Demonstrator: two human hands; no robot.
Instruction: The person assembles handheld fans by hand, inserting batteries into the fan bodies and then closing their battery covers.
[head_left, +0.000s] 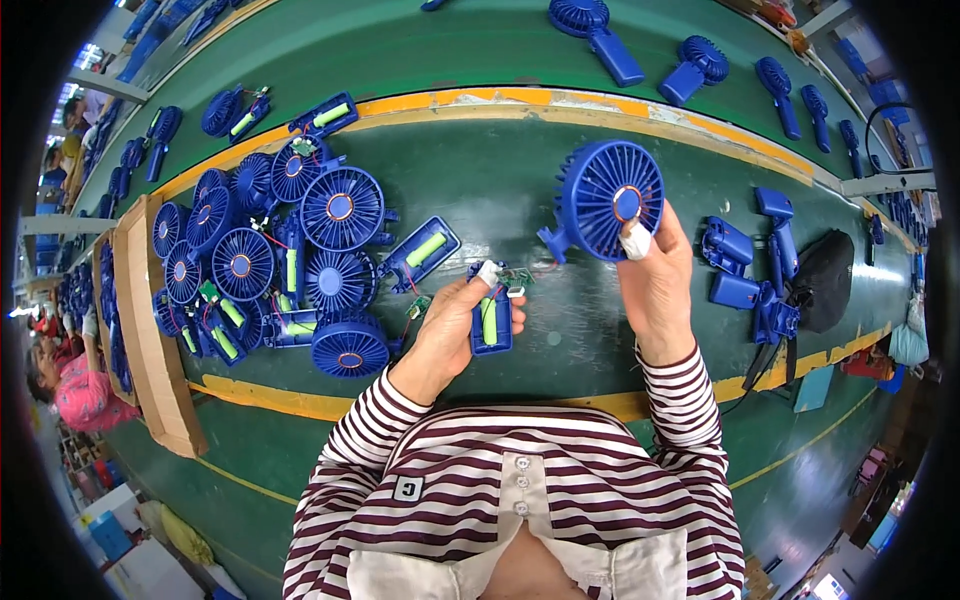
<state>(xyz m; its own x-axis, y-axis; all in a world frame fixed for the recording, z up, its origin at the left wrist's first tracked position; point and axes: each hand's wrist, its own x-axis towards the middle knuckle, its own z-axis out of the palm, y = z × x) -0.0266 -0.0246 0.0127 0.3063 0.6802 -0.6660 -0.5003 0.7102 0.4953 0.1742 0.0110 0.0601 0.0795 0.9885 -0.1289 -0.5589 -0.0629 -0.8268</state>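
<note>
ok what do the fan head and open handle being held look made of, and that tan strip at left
Fan head: probably hard moulded plastic with a satin finish, going by its thin, even blue ribs.
Open handle: likely similar smooth plastic, given the matching blue and thin walls.
Tan strip: looks like matte cardboard, from its dull brown faces and what seem folded edges.

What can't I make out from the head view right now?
All in the head view:
Right hand: most fingers are hidden behind the fan head.
Fan head: its far side is turned away from the camera.
Handle: its underside is turned away, over the fingers of the left hand.
Circuit board: solder joints too small.
Piled fans: lower ones covered by upper ones.
Blue part: cut off by the top edge.
</note>
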